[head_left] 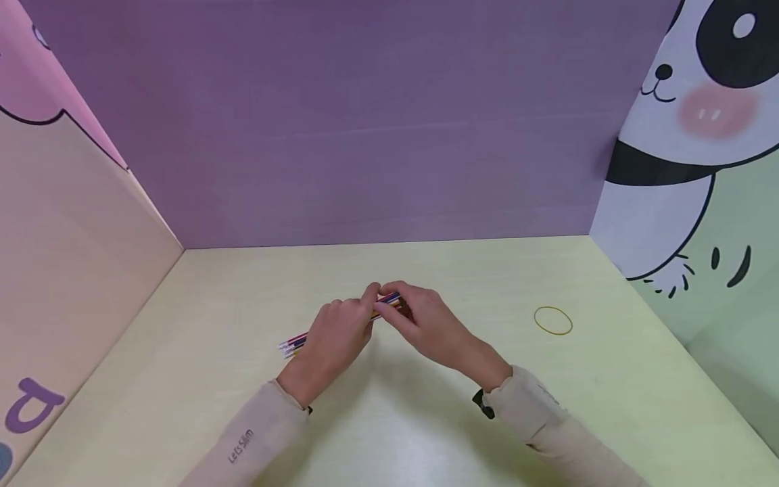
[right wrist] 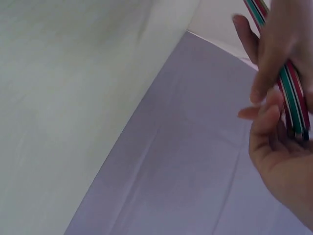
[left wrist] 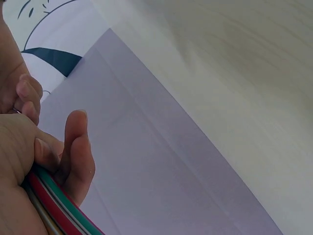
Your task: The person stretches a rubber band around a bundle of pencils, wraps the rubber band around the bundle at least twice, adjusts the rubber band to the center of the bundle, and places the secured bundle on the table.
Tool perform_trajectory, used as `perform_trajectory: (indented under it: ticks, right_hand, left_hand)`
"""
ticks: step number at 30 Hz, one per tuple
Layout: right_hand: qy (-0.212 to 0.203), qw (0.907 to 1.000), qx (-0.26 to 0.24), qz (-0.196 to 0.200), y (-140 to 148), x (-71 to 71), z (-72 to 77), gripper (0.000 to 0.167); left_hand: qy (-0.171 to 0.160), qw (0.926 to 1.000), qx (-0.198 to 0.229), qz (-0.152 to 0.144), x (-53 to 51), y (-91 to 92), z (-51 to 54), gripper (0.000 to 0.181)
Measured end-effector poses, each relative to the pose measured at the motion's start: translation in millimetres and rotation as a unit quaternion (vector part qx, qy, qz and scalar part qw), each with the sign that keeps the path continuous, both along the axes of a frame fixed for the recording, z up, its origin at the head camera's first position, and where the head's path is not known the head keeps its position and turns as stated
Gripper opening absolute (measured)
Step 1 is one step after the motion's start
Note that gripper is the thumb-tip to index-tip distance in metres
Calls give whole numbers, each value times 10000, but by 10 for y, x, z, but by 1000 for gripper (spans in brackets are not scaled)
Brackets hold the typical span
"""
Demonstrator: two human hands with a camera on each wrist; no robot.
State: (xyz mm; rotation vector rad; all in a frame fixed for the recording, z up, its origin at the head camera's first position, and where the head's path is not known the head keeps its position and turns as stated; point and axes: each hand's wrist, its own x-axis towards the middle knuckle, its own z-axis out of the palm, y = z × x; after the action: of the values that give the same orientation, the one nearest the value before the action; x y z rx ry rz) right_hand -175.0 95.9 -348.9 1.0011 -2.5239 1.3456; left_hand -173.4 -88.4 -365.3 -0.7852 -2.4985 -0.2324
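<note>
A bundle of striped pencils (head_left: 296, 342) is held slanting above the table, its far-left ends sticking out past the left hand (head_left: 342, 334). That hand grips the bundle around its middle; in the left wrist view green, red and gold pencils (left wrist: 61, 205) run out from under the palm. At the bundle's right end, the right hand (head_left: 433, 326) has its thumb and fingers around the pencil ends. The right wrist view shows the pencils (right wrist: 292, 98) passing between both hands, with the right fingers curled at the dark ends.
A yellow rubber band (head_left: 553, 320) lies on the pale table (head_left: 462, 270) to the right of the hands. A purple panel (head_left: 365, 135) stands behind, and printed panels with cartoon drawings stand at the left and right sides.
</note>
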Motion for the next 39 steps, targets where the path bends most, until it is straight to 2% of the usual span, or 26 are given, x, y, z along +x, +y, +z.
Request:
perform_trajectory:
  ticks: [3,7,11,15,18,22,25,27,32,36,39]
  right_hand:
    - [295,9992,8,-269,-57,36,-52,46]
    - [365,9982,-93,-460,-90,45,-103,50]
    - [264,9987,-197,-401,-97,32,-126,45]
    - [177,9988,-367,-265,-84,14,-130,38]
    - [265,9978,-572,-189,-78,6,-125,33]
    - [457,9960,-752,-138,-82,4,-107,23]
    - [440,9962,-747,-122,-75,1,-91,17]
    - [340,9966,-744,-132,-60,-7,-86,16]
    - [47,9972,-737,-149,-41,-38,-111,15]
    - [-259,9977,-613,-100,-44,-62,-128,17]
    - [-670,9968,-431,-69,-23,-73,-108,23]
  left_hand:
    - [-41,10000,-20,63,-10,-2,17,36]
    - [-231,9997,9,71,-13,16,31,38]
    - [-364,9992,38,185,-10,36,41,40]
    - [-434,9987,50,256,-5,47,44,35]
    - [-391,9987,75,304,-6,47,51,32]
    - [-352,9983,132,446,-18,43,64,41]
    - [-479,9971,214,546,-39,24,56,48]
    - [-556,9968,287,506,-54,2,40,41]
    - [-1005,9938,417,236,-64,-41,7,16]
    - [-1459,9880,484,171,-70,-57,-4,14]
    - [-2165,9730,805,-37,-68,-68,-2,16]
